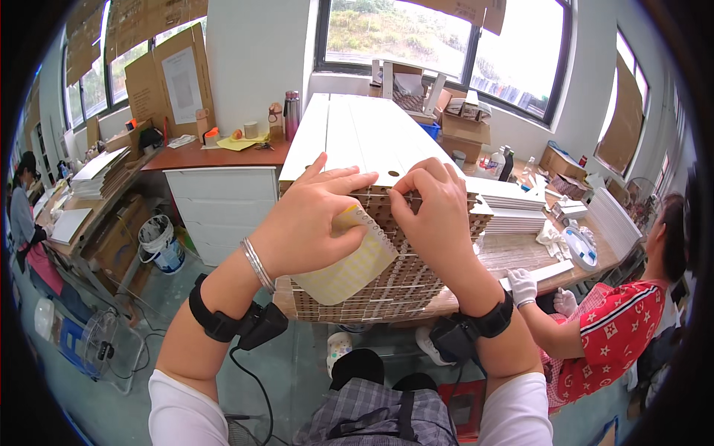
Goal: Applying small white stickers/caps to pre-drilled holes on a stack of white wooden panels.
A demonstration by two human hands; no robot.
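Note:
A large stack of white boards [361,137] stands in front of me, its near ends brown and full of small round holes. My left hand [301,223] grips a pale yellow sheet [346,269] with a scalloped edge, which hangs down across the board ends. The hand's upper fingers stretch over the top near edge of the stack. Just to its right, my right hand [435,208] is closed in a pinch at that same edge, beside a dark round hole in the top board. Whatever sits between its fingertips is too small to make out.
Right of me, a person in a red top [621,334] wearing white gloves handles a white strip on the workbench [513,253]. More white boards [509,204] lie there. At left stand a white drawer cabinet [223,208], a white bucket [160,245] and a fan [108,346].

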